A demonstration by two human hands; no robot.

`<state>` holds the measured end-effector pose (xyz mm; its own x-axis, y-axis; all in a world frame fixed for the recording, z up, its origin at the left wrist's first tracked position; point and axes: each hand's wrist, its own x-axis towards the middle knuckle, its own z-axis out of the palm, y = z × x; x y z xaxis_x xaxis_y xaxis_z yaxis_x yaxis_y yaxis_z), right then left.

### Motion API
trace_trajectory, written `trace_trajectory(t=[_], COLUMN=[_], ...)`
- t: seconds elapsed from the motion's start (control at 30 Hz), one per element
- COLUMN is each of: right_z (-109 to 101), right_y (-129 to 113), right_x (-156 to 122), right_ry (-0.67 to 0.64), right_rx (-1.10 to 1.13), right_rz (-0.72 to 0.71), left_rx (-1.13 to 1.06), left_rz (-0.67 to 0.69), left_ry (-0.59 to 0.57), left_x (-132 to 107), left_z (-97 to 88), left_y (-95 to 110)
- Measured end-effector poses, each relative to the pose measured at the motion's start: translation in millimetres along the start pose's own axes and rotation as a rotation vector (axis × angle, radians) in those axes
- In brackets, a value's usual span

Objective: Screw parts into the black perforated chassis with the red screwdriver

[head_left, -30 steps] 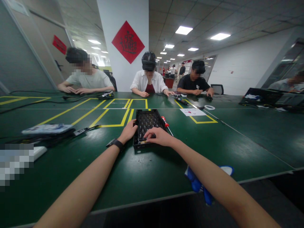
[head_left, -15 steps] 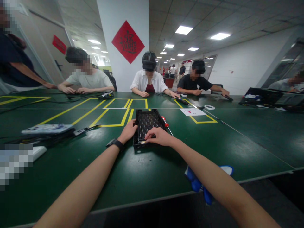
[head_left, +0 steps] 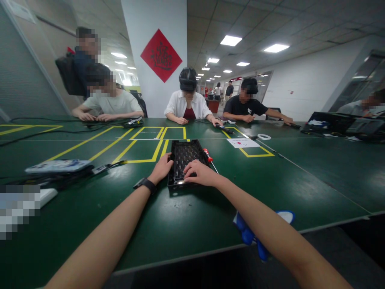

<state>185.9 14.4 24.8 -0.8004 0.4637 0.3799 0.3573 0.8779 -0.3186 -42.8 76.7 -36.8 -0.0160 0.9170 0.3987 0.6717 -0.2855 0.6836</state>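
While the left hand point(head_left: 161, 167) clasps the left wall of the black tray point(head_left: 173, 186) at mid-frame, the right hand point(head_left: 201, 174) curls over the tray's lower end, its grip impossible to tell; a red-handled screwdriver point(head_left: 206, 152) lies just beside, right of centre.

Single wide view from your head, facing forward and slightly down across a green table point(head_left: 180, 233). Your forearms point(head_left: 108, 237) rise close from the lower corners; your left hand point(head_left: 162, 168) and right hand point(head_left: 201, 173) sit mid-frame, farther off; ceiling lights point(head_left: 231, 40) show at upper right, well beyond.
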Motion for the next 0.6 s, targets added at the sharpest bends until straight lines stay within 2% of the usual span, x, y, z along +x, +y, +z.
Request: trace_trajectory(t=[0.27, 0.6], right_z=[1.5, 0.2], right_y=[2.4, 1.7], right_x=[-0.1, 0.2], right_ry=[-0.038, 0.018], right_rx=[-0.019, 0.047], right_rz=[0.05, 0.028], left_rx=[0.008, 0.03], left_rz=[0.013, 0.011], left_ry=[0.004, -0.004], left_x=[-0.7, 0.5], left_z=[-0.2, 0.2], left_y=[0.7, -1.0])
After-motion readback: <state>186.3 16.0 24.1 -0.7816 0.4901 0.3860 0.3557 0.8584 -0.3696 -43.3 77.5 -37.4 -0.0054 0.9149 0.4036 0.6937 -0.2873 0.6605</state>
